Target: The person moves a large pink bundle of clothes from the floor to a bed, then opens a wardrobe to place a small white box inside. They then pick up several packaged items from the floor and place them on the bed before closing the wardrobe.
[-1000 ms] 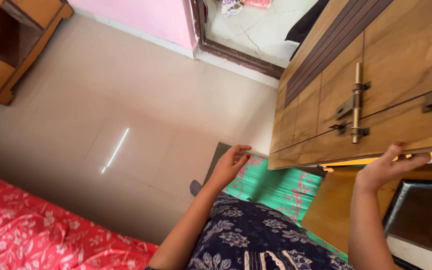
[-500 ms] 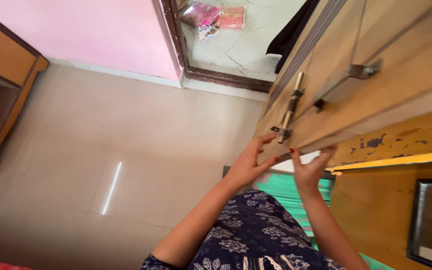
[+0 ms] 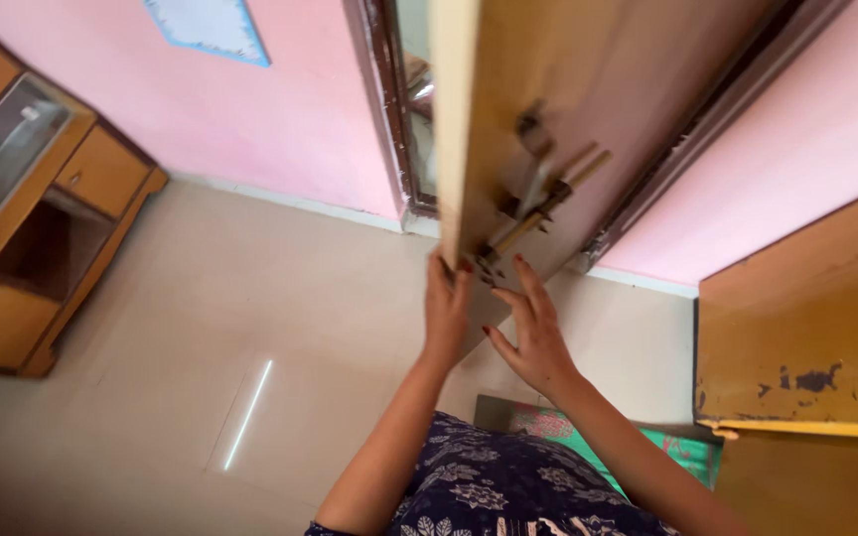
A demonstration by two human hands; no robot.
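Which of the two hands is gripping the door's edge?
The left hand: its fingers reach the door edge, while the right hand lies flat and spread on the door's face beside it.
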